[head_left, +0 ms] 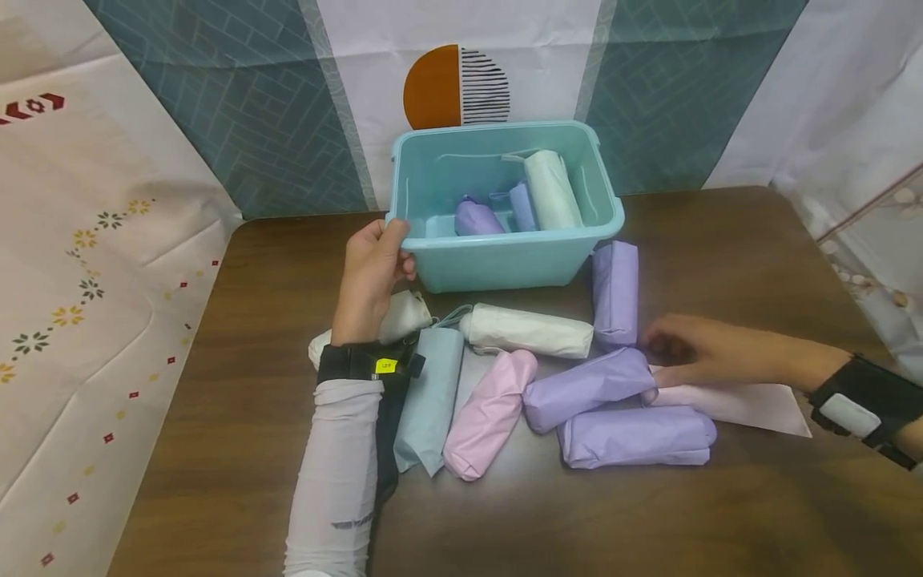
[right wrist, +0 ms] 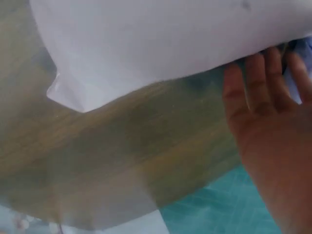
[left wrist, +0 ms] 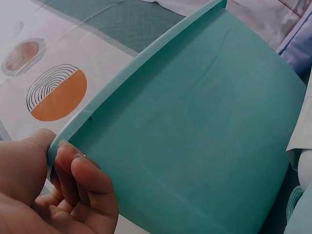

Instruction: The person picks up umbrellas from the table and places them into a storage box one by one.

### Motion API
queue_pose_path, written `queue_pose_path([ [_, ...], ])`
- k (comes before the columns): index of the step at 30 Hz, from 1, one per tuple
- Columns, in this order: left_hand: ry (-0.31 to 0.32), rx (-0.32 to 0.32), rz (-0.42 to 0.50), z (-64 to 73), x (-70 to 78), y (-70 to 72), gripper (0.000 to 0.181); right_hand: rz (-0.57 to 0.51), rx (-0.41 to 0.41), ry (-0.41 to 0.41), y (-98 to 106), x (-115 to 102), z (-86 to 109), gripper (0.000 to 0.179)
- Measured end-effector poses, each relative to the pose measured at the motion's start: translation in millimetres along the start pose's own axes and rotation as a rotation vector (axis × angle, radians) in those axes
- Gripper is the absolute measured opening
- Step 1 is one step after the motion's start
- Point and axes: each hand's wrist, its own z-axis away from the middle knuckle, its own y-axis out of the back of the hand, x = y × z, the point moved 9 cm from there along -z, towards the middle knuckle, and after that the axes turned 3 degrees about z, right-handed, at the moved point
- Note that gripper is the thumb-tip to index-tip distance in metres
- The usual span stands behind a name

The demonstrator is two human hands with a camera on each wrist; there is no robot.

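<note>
My left hand point(head_left: 371, 276) grips the near-left corner of the teal plastic bin point(head_left: 505, 268), thumb over the rim and fingers below it. Inside the bin lie a pale mint folded umbrella point(head_left: 554, 192) and two purple bundles, one being a rounded purple pouch point(head_left: 477, 218). On the right, my right hand point(head_left: 721, 349) is at a pale pink folded umbrella point(head_left: 750, 406). Its fingers point(right wrist: 235, 90) look fairly straight in the right wrist view, reaching the umbrella's edge. Purple folded umbrellas point(head_left: 638, 437) lie just left of that hand.
In front of the bin lie a cream folded umbrella point(head_left: 534, 330), a pink one point(head_left: 490, 417) and a light blue one point(head_left: 429, 397). Another cream one point(head_left: 404, 316) is partly hidden by the left wrist. An upright-lying purple one point(head_left: 615, 292) sits beside the bin. Patterned cloth hangs behind the wooden table point(head_left: 577, 521).
</note>
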Motion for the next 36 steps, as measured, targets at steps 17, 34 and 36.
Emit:
queue_pose_path([
  [17, -0.01, -0.004, 0.04, 0.0, -0.8, 0.3, 0.016, 0.04, -0.202, -0.166, 10.3, 10.9, -2.1, 0.05],
  [34, -0.008, -0.002, 0.002, 0.8, -0.7, 0.3, 0.017, 0.177, -0.029, -0.277, 21.2, 25.4, -7.4, 0.071],
  [36, -0.009, -0.002, 0.006, 0.9, -0.6, 0.3, 0.017, 0.217, -0.03, -0.272, 19.3, 25.9, -10.9, 0.07],
])
